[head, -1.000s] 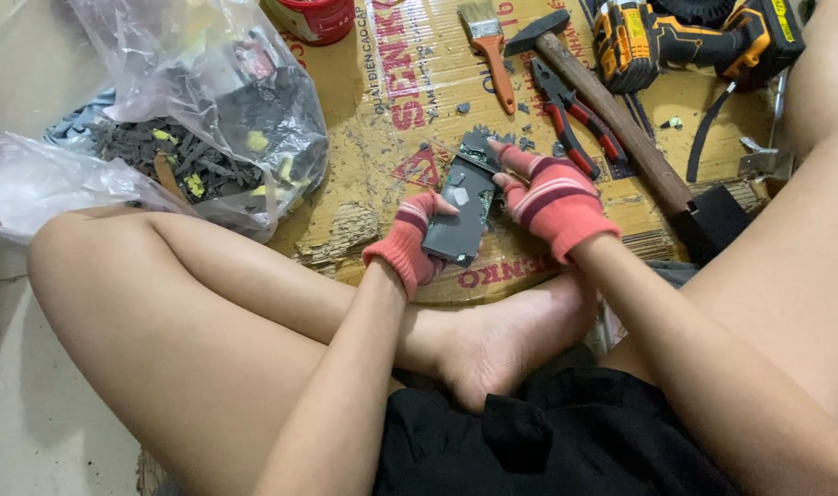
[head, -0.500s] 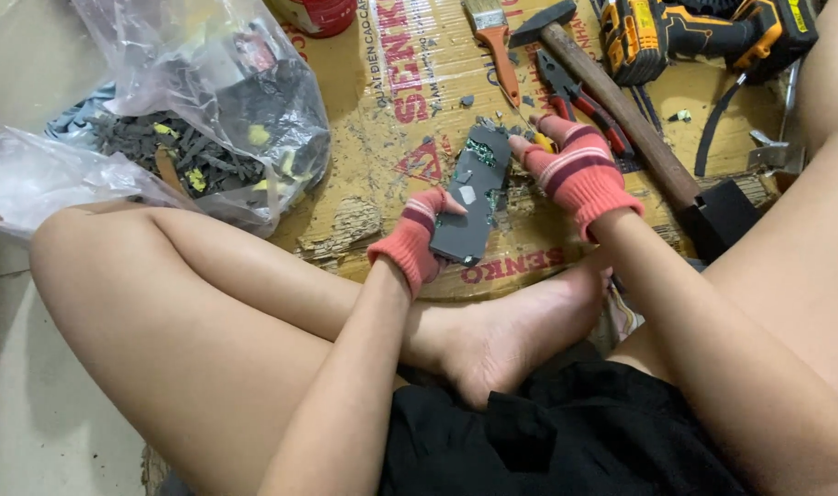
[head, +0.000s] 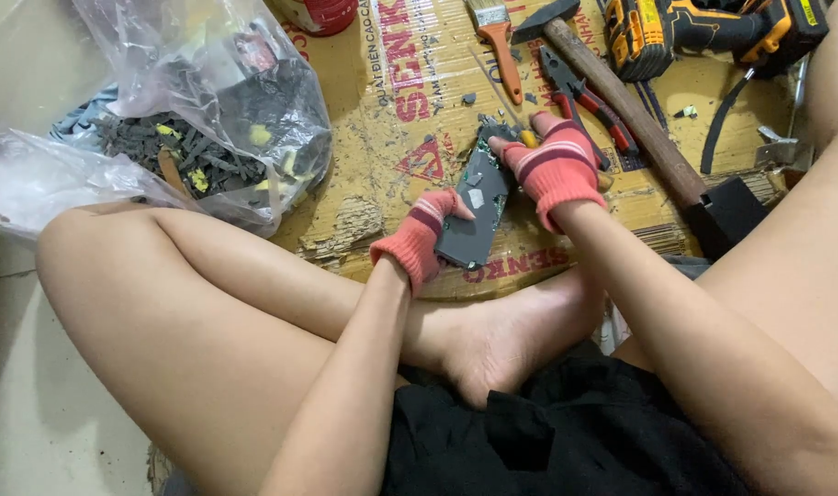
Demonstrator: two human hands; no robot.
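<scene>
Left hand (head: 423, 241), in a red fingerless glove, is clamped on the near end of a dark flat circuit board (head: 475, 204), thumb lying over its top face; right hand (head: 554, 165), in a matching striped glove, is closed over the board's far end, fingers curled down on the upper edge, and a yellow-handled tool (head: 529, 139) peeks out from under that hand, though how it is held I cannot tell; the board sits tilted between the two hands, just above a worn sheet of cardboard (head: 373, 129) spread on the floor, its near edge frayed and torn; just past the right hand lie red-handled pliers (head: 584, 96) and the long wooden handle of a hammer (head: 621, 101), both close enough to crowd that side; a paintbrush (head: 498, 41) with an orange handle lies further up, and a yellow and black power drill (head: 703, 32) sits at the top edge; off to the left a clear plastic bag (head: 208, 110) bulges with dark scrap pieces, well apart from the hands; bare cardboard between bag and board gives the left hand open room; the person's crossed legs hem in the near side.
</scene>
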